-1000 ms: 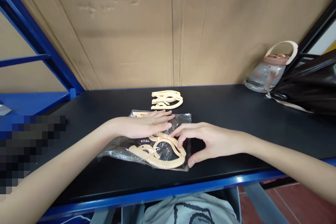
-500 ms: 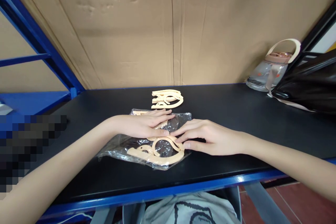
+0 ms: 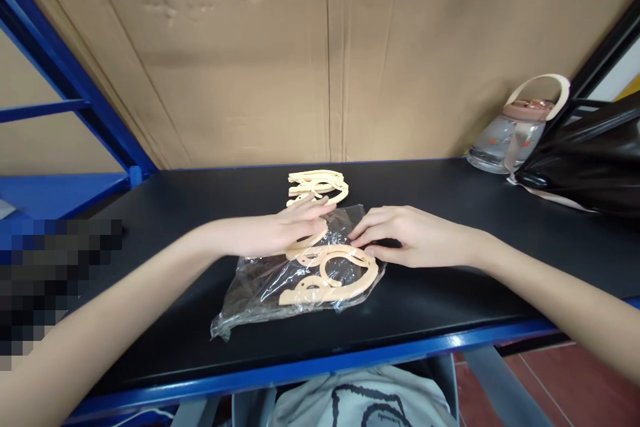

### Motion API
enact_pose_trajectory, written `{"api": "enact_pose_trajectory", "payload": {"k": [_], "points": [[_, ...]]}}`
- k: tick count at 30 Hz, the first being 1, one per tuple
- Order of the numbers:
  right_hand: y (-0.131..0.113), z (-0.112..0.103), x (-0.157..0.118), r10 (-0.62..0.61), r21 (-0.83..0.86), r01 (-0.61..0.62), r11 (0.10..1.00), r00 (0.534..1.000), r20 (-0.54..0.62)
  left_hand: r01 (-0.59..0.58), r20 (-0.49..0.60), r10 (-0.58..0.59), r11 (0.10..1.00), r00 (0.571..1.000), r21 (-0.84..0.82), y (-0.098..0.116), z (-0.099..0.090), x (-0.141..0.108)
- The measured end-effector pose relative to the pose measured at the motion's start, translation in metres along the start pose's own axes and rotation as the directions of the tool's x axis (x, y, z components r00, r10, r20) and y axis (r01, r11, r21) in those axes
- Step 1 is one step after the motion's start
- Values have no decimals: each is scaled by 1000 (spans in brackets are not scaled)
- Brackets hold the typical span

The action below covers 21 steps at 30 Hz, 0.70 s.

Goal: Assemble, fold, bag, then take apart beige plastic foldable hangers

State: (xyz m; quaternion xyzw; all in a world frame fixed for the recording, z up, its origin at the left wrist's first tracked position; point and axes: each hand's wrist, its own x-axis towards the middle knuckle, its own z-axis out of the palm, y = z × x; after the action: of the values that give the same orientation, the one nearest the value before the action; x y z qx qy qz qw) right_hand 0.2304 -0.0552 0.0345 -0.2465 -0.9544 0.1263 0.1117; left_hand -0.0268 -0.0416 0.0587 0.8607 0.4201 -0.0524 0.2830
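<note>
A clear plastic bag [image 3: 250,293] lies on the black table, with cream folding hangers [image 3: 350,290] inside it. My left hand [image 3: 290,227] rests across the bag's upper left part, fingers stretched out and somewhat apart, hiding part of the contents. At the bag's right edge, my right hand [image 3: 400,237] has its thumb and fingertips pressed on the plastic beside the curved end of a hanger. Behind the bag sits a small stack of cream folded hangers [image 3: 320,180], partly covered by my left fingertips.
A clear bottle [image 3: 510,137] with a pink lid and cream handle stands at the back right, beside a black bag [image 3: 590,160]. Cardboard [image 3: 240,67] lines the back. Blue metal frame [image 3: 105,120] rises at the left.
The bag and the hangers inside have shifted right and turned slightly. My right hand has moved a little right and up with the bag's edge; my left hand stays over its upper part.
</note>
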Motion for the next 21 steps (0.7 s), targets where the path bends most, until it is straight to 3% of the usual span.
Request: {"api": "enact_pose_trajectory", "payload": {"k": [2,4,8,12,21], "points": [[0,-3,-1,17,60,-19,998,999,39,-32,152,27,999,988,29,-4,-13,-7],[2,-7,-2,19,122,-30,992,995,93,-25,228,11,998,974,57,-6,-21,-10],[9,-12,-2,-6,223,-30,974,988,157,-10,227,-10,996,974,86,-5,-20,-11],[14,-8,1,-8,266,-24,964,993,118,-35,239,3,991,971,129,-4,-17,-10],[12,6,5,84,55,-83,995,996,-22,-67,244,8,970,970,233,0,-14,-10]]}}
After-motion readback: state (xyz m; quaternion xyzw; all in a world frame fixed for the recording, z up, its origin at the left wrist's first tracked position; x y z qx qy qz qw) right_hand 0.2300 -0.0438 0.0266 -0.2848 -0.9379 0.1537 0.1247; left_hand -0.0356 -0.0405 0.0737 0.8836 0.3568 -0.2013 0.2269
